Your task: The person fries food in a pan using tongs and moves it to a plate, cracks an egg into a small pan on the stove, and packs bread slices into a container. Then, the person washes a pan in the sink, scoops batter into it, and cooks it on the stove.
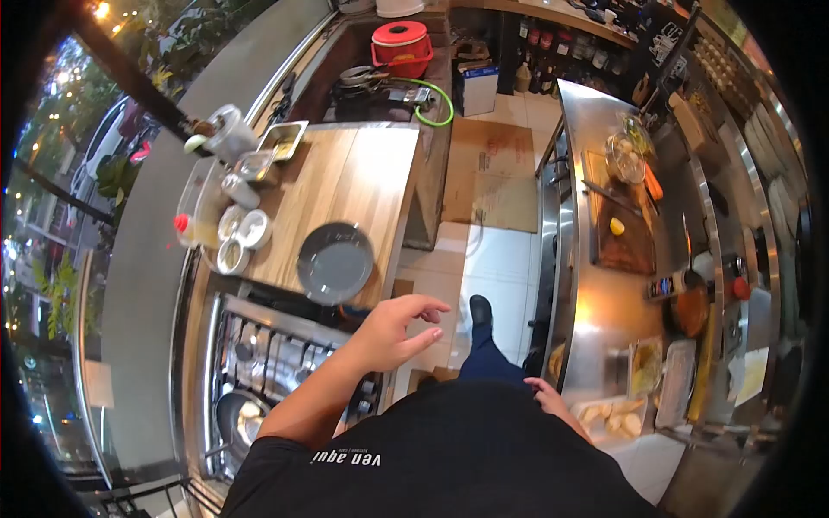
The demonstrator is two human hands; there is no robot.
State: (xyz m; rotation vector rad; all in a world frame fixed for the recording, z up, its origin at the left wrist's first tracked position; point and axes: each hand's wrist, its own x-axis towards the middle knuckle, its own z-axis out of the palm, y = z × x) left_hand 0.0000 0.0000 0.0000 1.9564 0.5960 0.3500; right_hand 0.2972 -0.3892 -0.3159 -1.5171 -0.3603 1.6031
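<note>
My left hand (404, 330) is raised in front of my body, fingers apart and curved, with nothing in it. It is nearest to a grey round bowl (336, 263) at the corner of the wooden counter (358, 173). Low at my right side, my right hand (544, 394) hangs beside the steel counter, partly cut off by my shirt; its fingers are small in view and I cannot tell what they do. A pan (240, 419) with pale pieces of food sits on the gas stove (268, 350) to the left.
Small white bowls (254, 230) and metal containers line the wooden counter's left side. On the right steel counter (591, 302) lie a cutting board (623, 229), a knife (611, 197), a lemon piece (617, 226) and carrots (653, 183). Cardboard (490, 173) covers the aisle floor. A red bucket (401, 45) stands farther back.
</note>
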